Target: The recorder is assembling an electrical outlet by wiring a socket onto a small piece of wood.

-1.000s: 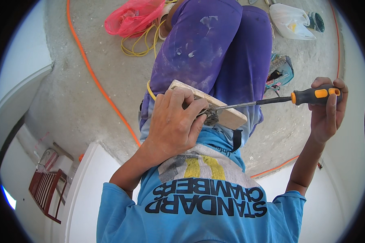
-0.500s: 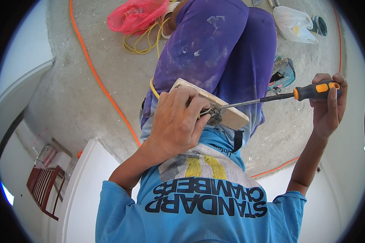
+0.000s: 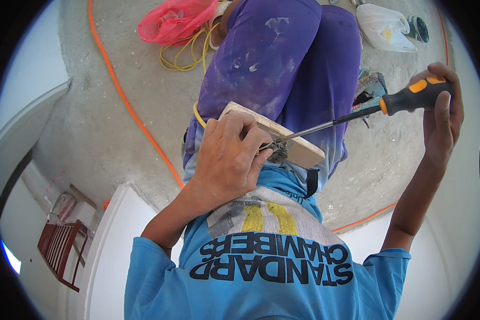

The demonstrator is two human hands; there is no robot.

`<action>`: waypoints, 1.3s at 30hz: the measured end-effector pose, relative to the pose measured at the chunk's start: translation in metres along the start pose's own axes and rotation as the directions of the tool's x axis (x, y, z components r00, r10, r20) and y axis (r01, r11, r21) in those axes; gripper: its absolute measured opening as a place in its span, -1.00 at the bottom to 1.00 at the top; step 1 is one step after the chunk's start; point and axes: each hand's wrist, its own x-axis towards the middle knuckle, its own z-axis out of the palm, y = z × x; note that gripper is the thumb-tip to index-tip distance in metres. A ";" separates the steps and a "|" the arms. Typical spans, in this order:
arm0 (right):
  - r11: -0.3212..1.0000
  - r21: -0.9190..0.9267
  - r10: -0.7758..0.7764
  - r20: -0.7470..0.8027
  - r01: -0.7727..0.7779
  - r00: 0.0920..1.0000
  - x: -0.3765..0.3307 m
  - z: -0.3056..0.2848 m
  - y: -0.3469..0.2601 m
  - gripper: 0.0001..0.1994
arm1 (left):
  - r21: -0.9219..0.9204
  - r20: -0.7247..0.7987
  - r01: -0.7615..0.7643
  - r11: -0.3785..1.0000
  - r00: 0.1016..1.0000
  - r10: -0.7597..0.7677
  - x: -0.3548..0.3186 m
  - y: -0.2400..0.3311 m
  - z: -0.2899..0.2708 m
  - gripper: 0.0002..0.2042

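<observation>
A screwdriver [image 3: 418, 96] with a black and orange handle is in my right hand [image 3: 441, 117], its fingers and thumb around the handle's end. Its metal shaft slants down to the left, and the tip meets a small dark metal fitting [image 3: 279, 154] at a pale wooden board [image 3: 304, 153]. The board lies tilted across my lap. My left hand [image 3: 226, 149] is closed over the board's left part and the fitting, pinching there with thumb and fingers. Its palm side is hidden, as is part of the fitting.
A yellow cord [image 3: 184, 66] lies coiled on the concrete floor by a pink plastic bag [image 3: 176, 21]. An orange cable [image 3: 124, 96] runs along the left. Right of my knees are a clear container [image 3: 372, 85], a white bag [image 3: 384, 26] and a dark tin [image 3: 418, 29].
My right hand has moved slightly outward to the right, and the screwdriver's handle end has risen. The tip stays at the fitting. My left hand keeps its hold.
</observation>
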 end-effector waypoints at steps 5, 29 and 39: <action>0.917 0.395 -0.125 0.169 0.049 0.978 0.046 -0.006 0.024 -0.52 | -0.042 -0.041 -0.067 0.997 0.997 0.066 -0.003 -0.009 0.007 -0.73; 0.989 -0.140 0.064 0.119 -0.047 0.991 0.026 -0.001 -0.017 -0.46 | -0.103 -0.116 -0.154 0.983 0.983 0.142 -0.015 -0.022 0.015 -0.81; 0.974 -0.209 -0.090 0.010 0.091 0.996 0.022 0.006 -0.014 -0.48 | -0.099 -0.123 -0.179 0.979 0.978 0.166 -0.016 -0.023 0.017 -0.81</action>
